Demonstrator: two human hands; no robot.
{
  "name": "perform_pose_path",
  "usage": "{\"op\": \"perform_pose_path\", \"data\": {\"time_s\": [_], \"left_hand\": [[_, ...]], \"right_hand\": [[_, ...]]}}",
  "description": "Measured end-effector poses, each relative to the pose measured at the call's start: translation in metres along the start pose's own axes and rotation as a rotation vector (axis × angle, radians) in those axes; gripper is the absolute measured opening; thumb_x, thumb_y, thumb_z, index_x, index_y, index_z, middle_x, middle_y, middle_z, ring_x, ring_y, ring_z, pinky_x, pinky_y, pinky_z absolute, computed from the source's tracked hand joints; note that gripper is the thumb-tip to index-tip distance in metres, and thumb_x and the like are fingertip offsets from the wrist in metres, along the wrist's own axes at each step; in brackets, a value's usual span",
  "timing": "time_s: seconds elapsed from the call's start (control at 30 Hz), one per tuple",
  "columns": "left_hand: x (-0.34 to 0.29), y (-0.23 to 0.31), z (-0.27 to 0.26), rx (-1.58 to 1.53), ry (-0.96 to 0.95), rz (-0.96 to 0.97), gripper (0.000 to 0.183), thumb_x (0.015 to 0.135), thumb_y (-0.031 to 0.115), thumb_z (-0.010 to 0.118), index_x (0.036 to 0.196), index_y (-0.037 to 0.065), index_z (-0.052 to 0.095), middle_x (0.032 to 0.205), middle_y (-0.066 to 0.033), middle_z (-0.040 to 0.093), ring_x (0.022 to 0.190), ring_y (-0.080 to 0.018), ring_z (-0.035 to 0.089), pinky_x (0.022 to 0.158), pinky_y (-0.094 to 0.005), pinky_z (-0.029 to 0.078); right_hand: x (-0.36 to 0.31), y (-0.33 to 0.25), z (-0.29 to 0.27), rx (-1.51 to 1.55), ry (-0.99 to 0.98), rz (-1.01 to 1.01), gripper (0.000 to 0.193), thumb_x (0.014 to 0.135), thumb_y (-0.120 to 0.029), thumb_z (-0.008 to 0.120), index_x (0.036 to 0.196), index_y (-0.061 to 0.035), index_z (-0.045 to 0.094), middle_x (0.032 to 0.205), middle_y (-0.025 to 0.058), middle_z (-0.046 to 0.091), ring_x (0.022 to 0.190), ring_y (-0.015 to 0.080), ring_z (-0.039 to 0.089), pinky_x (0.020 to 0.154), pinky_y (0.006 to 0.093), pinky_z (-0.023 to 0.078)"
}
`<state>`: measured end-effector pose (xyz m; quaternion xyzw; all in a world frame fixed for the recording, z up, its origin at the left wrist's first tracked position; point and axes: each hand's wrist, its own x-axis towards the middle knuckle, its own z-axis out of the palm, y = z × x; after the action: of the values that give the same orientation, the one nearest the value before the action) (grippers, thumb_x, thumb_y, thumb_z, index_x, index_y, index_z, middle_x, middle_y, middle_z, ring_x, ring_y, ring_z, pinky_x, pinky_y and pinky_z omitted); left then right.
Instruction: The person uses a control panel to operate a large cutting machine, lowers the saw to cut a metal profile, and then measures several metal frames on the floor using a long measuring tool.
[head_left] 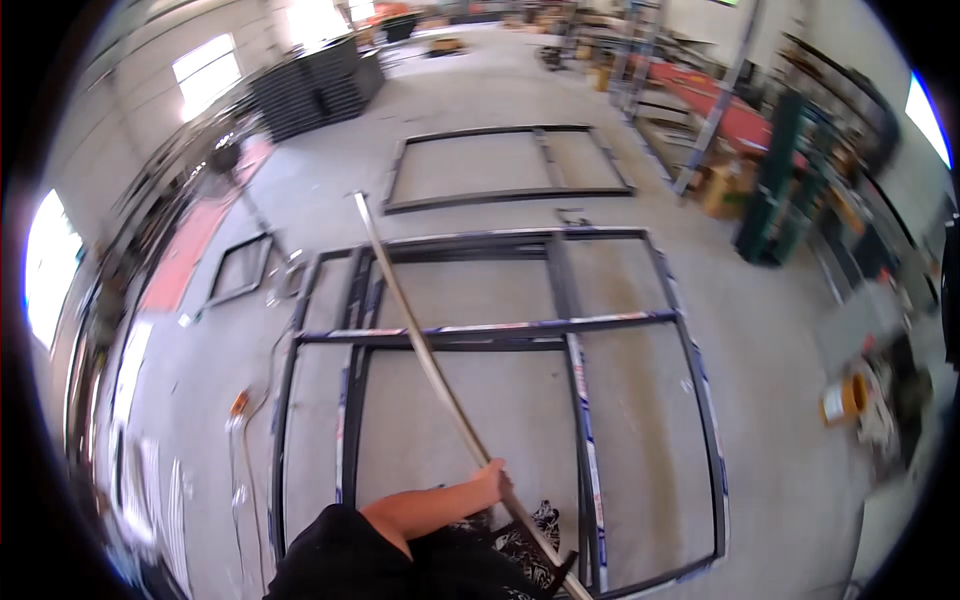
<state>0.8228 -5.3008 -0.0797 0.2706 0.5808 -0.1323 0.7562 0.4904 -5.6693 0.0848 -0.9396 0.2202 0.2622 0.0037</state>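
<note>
My left hand is closed around a long silver metal tube. The tube slants from the lower edge, right of my body, up to the far left of the middle. Beneath it, large dark metal frames lie on the floor, overlapping each other, with blue and white film along some bars. The tube's far end reaches past the far bar of these frames. My right hand does not show. Near the lower edge, a black piece lies across the tube; I cannot make out what it is.
Farther off lies another dark frame; a small one is at the left. An orange-ended cable runs along the floor. Dark stacked panels stand far left. An orange bucket and a ladder are at the right.
</note>
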Motion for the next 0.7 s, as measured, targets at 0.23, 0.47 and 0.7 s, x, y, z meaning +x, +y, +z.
{"op": "perform_pose_path", "data": {"time_s": [0.23, 0.47, 0.7], "left_hand": [[-0.008, -0.015, 0.104, -0.274, 0.133, 0.022, 0.022, 0.073, 0.011, 0.064, 0.07, 0.002, 0.045, 0.058, -0.0107, 0.046, 0.048, -0.0251, 0.05, 0.043, -0.041, 0.044], [0.037, 0.019, 0.151, -0.504, 0.27, 0.067, 0.022, 0.079, 0.014, 0.056, 0.069, 0.0, 0.043, 0.056, -0.0131, 0.044, 0.042, -0.028, 0.046, 0.039, -0.0442, 0.041], [0.084, 0.069, 0.226, -0.626, 0.304, 0.043, 0.023, 0.079, 0.018, 0.059, 0.069, 0.007, 0.041, 0.055, -0.0088, 0.041, 0.047, -0.0239, 0.045, 0.043, -0.0406, 0.041]], "right_hand": [[0.207, 0.08, -0.11, -0.247, 0.117, -0.196, 0.025, 0.074, -0.031, 0.056, 0.082, -0.0075, 0.062, 0.073, 0.0153, 0.064, 0.071, 0.035, 0.062, 0.063, 0.047, 0.049], [0.347, -0.012, -0.258, -0.371, 0.097, -0.432, 0.025, 0.074, -0.034, 0.057, 0.074, -0.009, 0.061, 0.068, 0.0118, 0.063, 0.065, 0.0324, 0.062, 0.058, 0.0449, 0.049], [0.495, -0.08, -0.347, -0.582, 0.23, -0.595, 0.022, 0.07, -0.034, 0.061, 0.07, -0.0119, 0.061, 0.063, 0.0086, 0.062, 0.059, 0.0291, 0.062, 0.053, 0.0415, 0.049]]}}
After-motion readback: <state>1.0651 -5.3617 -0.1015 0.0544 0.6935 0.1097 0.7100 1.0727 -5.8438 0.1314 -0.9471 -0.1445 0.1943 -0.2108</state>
